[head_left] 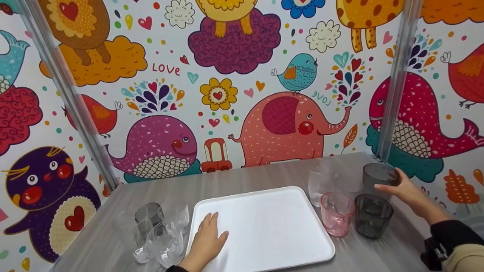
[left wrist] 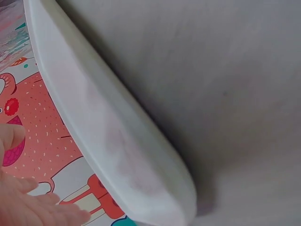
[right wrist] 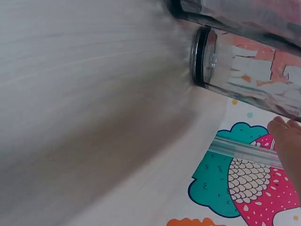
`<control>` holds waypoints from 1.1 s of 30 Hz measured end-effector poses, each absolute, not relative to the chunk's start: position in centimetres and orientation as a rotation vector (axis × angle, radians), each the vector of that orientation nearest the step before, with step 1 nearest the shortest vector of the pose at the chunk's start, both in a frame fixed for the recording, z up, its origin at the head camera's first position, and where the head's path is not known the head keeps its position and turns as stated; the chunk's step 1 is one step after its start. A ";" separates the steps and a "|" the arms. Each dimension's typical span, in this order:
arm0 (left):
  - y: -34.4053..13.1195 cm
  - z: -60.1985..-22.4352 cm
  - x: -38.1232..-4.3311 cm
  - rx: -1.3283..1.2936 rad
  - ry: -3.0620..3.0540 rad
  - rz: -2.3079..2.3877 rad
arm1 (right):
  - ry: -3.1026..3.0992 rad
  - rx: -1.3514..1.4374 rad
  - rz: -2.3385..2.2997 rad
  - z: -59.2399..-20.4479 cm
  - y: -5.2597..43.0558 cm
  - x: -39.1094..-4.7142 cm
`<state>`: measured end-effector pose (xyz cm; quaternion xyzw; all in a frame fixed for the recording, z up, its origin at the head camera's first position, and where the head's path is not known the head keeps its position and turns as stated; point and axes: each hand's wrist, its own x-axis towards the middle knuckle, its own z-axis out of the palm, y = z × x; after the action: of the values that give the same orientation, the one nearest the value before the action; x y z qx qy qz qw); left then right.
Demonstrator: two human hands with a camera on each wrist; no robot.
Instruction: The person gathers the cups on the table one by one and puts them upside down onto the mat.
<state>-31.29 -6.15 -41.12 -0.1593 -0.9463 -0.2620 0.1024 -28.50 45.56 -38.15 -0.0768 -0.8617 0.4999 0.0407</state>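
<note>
At the back right, my right hand (head_left: 412, 192) holds a grey see-through glass (head_left: 378, 179) near its rim, thumb in front and fingers on the far side. In the right wrist view the base of this glass (right wrist: 221, 66) is at the tabletop, with my fingers by its upper part. In front of it stands a darker smoky glass (head_left: 373, 217), and beside that a pink glass (head_left: 336, 217). My left hand (head_left: 208, 240) is over the left edge of a white tray (head_left: 261, 226), fingers straight and thumb apart, holding nothing. The tray's surface is bare.
A clear glass (head_left: 317, 189) stands behind the pink one, near the tray's right corner. Left of the tray, several clear glasses (head_left: 164, 243) crowd around a smoky glass (head_left: 148, 217). Patterned wall panels (head_left: 227, 83) with metal posts (head_left: 397, 83) enclose the grey wooden table (head_left: 242, 177).
</note>
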 end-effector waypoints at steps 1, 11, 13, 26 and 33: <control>-6.2 -40.9 -31.2 -0.486 -2.787 -0.770 | -2.631 -0.227 1.525 -38.1 45.5 -28.5; -6.3 -41.2 -31.1 -0.476 -2.767 -0.771 | -2.571 -0.230 1.479 -38.3 45.5 -28.2; -6.4 -41.3 -31.0 -0.464 -2.761 -0.773 | -2.574 -0.218 1.472 -38.2 45.3 -28.2; -7.0 -40.5 -30.7 -0.444 -2.756 -0.795 | -2.527 -0.167 1.433 -39.0 46.9 -29.4; -7.4 -41.2 -30.8 -0.432 -2.766 -0.774 | -2.468 -0.174 1.390 -34.6 44.5 -27.6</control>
<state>-30.79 -7.43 -41.19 -0.1475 -0.9457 -0.2645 0.1183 -27.62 44.49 -34.61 -0.0604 -0.8596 0.4843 0.1514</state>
